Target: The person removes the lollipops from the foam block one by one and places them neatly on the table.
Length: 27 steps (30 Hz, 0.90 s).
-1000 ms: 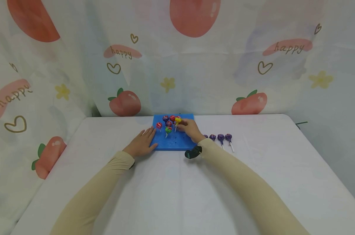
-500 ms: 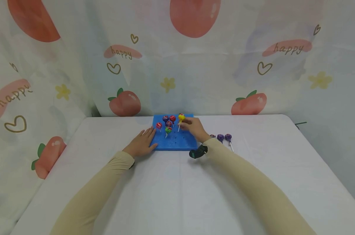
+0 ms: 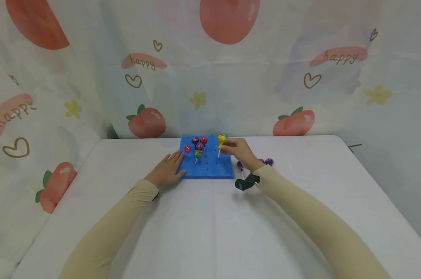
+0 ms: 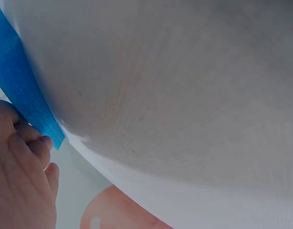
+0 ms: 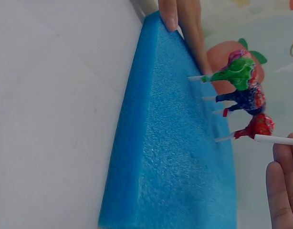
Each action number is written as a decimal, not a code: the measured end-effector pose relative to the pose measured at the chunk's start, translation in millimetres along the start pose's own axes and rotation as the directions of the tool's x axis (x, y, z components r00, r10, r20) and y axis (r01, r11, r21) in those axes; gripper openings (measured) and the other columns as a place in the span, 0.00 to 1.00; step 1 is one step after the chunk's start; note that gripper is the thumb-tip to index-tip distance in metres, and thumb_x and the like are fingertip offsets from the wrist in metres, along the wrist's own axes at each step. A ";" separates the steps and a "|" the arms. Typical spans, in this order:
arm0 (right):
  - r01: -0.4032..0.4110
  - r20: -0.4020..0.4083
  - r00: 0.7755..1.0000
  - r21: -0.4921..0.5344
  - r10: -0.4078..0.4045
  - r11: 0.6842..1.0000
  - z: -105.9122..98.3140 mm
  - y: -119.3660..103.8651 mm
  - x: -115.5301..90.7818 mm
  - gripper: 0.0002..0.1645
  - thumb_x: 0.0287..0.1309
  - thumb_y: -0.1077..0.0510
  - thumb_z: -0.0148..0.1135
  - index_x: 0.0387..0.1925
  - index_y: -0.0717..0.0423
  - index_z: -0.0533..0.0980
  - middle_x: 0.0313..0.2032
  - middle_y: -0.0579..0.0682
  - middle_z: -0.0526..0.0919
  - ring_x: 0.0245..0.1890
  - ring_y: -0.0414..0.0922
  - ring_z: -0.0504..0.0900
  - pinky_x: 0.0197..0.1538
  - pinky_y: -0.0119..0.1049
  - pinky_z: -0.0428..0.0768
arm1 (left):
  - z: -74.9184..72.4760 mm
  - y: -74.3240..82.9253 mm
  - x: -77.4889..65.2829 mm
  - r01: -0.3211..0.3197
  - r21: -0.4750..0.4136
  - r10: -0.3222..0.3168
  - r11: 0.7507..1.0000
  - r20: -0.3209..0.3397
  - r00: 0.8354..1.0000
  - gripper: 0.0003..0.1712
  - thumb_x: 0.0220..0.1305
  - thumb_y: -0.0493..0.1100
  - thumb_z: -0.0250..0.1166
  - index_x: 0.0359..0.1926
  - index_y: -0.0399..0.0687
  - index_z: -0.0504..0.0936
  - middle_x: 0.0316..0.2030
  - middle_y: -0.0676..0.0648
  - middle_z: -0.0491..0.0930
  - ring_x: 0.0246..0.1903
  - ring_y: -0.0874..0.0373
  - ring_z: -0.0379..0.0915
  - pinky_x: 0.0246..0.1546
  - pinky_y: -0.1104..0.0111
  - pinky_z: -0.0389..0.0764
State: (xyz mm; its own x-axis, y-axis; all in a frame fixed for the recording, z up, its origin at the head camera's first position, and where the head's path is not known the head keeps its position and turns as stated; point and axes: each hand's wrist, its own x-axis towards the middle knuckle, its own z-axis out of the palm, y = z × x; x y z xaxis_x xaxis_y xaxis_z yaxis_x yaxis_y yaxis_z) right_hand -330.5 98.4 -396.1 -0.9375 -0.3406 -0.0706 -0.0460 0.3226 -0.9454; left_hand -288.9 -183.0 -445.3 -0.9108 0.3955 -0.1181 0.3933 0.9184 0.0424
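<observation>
In the head view a blue foam board (image 3: 219,166) dotted with small holes lies on the white table. Several wrapped lollipops stand in it by their sticks, among them a green one (image 3: 198,154) and a red one (image 3: 187,148). My left hand (image 3: 165,170) rests flat along the board's left edge, fingers extended. Above the board's right side, my right hand (image 3: 241,152) pinches a yellow lollipop (image 3: 222,138) with its stick pointing down, apart from the board. The right wrist view shows only the white stick (image 5: 276,140) of that lollipop beside the fingers.
Purple-wrapped lollipops (image 3: 269,162) lie on the table right of the board, partly hidden by my right forearm. Another dark lollipop (image 3: 240,164) lies close to the board's right edge. A patterned curtain (image 3: 245,97) hangs behind the table (image 3: 182,232).
My right hand has carried the yellow lollipop rightward over the board. The forearm now uncovers one lollipop near the board and hides more of the others. My left hand stays in place.
</observation>
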 end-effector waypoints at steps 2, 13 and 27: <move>-0.004 0.003 1.000 -0.004 0.004 1.000 -4.8 -0.2 -3.2 0.24 0.65 0.58 0.54 0.60 0.65 0.70 0.54 0.65 0.78 0.52 0.55 0.81 0.60 0.48 0.74 | 0.1 0.4 0.3 -0.001 -0.002 0.001 1.000 0.001 1.000 0.43 0.69 0.59 0.45 0.72 0.35 0.45 0.73 0.37 0.44 0.73 0.44 0.41 0.73 0.52 0.44; 0.003 0.001 1.000 -0.055 -0.003 0.999 -33.7 -7.9 -29.1 0.26 0.65 0.55 0.55 0.60 0.64 0.69 0.53 0.64 0.79 0.52 0.56 0.80 0.61 0.47 0.73 | -0.5 1.8 -0.7 0.003 -0.003 -0.003 1.000 -0.002 1.000 0.43 0.69 0.58 0.44 0.72 0.34 0.45 0.73 0.36 0.45 0.73 0.43 0.41 0.73 0.51 0.45; 0.084 0.011 0.996 -0.092 -0.083 0.992 -77.3 -11.0 -62.6 0.26 0.65 0.56 0.55 0.58 0.69 0.69 0.52 0.69 0.77 0.36 0.29 0.83 0.49 0.29 0.80 | 2.1 -1.6 -2.3 -0.037 -0.074 0.034 0.997 -0.038 0.999 0.44 0.69 0.61 0.42 0.72 0.34 0.46 0.73 0.35 0.46 0.73 0.42 0.41 0.73 0.51 0.42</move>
State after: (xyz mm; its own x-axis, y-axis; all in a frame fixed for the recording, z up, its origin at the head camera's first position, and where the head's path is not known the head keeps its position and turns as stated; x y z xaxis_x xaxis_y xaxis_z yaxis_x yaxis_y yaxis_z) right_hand -298.0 184.5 -356.7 -0.9265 -0.3763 0.0047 -0.1560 0.3727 -0.9148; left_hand -287.2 -185.4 -447.2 -0.9009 0.4269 -0.0784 0.4166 0.9011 0.1199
